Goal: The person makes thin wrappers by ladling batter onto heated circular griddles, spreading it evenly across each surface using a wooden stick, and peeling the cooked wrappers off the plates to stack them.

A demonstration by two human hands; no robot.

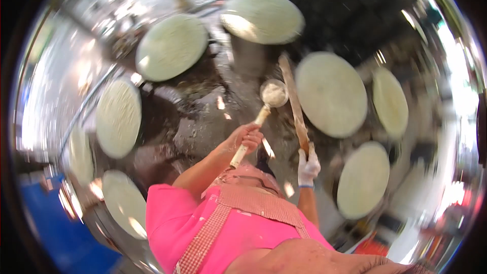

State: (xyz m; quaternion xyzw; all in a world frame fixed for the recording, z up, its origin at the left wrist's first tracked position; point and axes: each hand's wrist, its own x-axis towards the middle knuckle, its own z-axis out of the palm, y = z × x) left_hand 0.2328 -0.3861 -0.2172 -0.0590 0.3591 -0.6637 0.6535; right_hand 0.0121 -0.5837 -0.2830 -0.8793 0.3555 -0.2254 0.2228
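Observation:
My left hand [248, 137], bare, is closed around the pale handle of a ladle [274, 93], whose round bowl looks filled or coated with whitish matter. My right hand [309, 165], in a white knit glove, holds the lower end of a long flat wooden stick [295, 101]. The stick slants up beside a large round disc [331, 94] with a pale surface; whether they touch, I cannot tell. Another pale disc [262, 17] lies farther ahead. To the left are a ridged disc [172, 47] and a narrower-looking one [118, 118].
More pale discs stand around me, among them one at the right [363, 180], one at the far right [390, 102] and one at the lower left [123, 203]. The dark floor [198, 133] looks wet. A blue surface [64, 228] lies at the lower left.

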